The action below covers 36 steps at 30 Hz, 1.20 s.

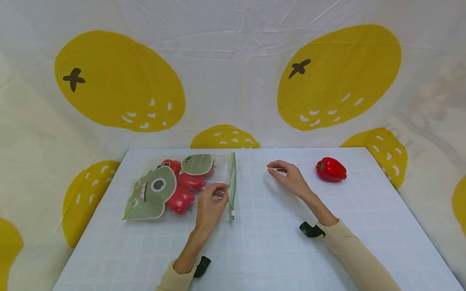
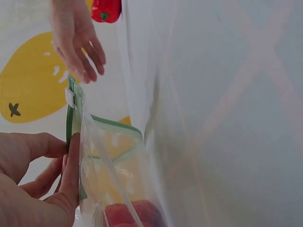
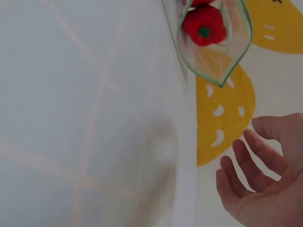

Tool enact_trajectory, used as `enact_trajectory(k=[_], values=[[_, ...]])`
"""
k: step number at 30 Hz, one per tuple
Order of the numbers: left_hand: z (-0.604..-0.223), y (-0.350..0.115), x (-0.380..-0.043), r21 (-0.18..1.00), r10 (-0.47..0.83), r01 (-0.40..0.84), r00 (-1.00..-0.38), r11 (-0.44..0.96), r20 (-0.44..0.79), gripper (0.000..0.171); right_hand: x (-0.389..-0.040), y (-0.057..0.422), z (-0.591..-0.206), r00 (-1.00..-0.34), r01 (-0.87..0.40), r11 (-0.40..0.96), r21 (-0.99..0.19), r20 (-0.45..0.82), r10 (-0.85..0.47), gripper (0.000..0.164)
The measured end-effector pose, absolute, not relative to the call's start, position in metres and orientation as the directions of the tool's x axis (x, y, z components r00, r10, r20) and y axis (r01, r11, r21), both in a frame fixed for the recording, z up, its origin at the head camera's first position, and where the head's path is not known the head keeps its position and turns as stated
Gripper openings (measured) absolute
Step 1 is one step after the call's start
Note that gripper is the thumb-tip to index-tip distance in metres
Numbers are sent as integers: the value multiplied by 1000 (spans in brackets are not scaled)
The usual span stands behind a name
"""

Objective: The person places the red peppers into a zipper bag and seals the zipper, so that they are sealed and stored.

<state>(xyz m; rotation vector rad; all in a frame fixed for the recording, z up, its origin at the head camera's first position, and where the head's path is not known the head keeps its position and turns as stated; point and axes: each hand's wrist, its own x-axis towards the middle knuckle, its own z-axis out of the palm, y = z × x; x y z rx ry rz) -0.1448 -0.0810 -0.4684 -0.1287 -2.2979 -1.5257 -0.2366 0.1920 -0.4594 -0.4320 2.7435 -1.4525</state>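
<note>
A clear zip bag (image 1: pixel 149 204) with a green cartoon animal print lies on the left of the table, several red bell peppers (image 1: pixel 181 200) inside it. My left hand (image 1: pixel 212 204) pinches the upper layer of its green-edged opening between thumb and fingers. In the right wrist view the bag's mouth (image 3: pixel 222 84) gapes, and one pepper (image 3: pixel 204 26) shows through it. My right hand (image 1: pixel 289 178) hovers over the table between the bag and a lone red bell pepper (image 1: pixel 331 169); its fingers are loosely bent around nothing.
The table (image 1: pixel 269 250) has a pale checked cover. Behind it hangs a white cloth (image 1: pixel 233 81) printed with big yellow fruit. A white slider (image 2: pixel 69 97) sits on the bag's zip edge. Dark wrist cameras (image 1: pixel 312 230) are strapped at both sleeves.
</note>
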Motion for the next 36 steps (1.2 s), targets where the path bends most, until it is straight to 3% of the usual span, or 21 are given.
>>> enact_trajectory(k=[21, 36], values=[[-468, -82, -145, 876, -130, 246, -937, 416, 325, 18, -228, 242, -458, -952, -268, 669, -693, 299, -71, 31], [-472, -82, -147, 874, -136, 301, -917, 382, 375, 15, -224, 274, -460, -871, -354, 730, -585, 490, -29, 30]])
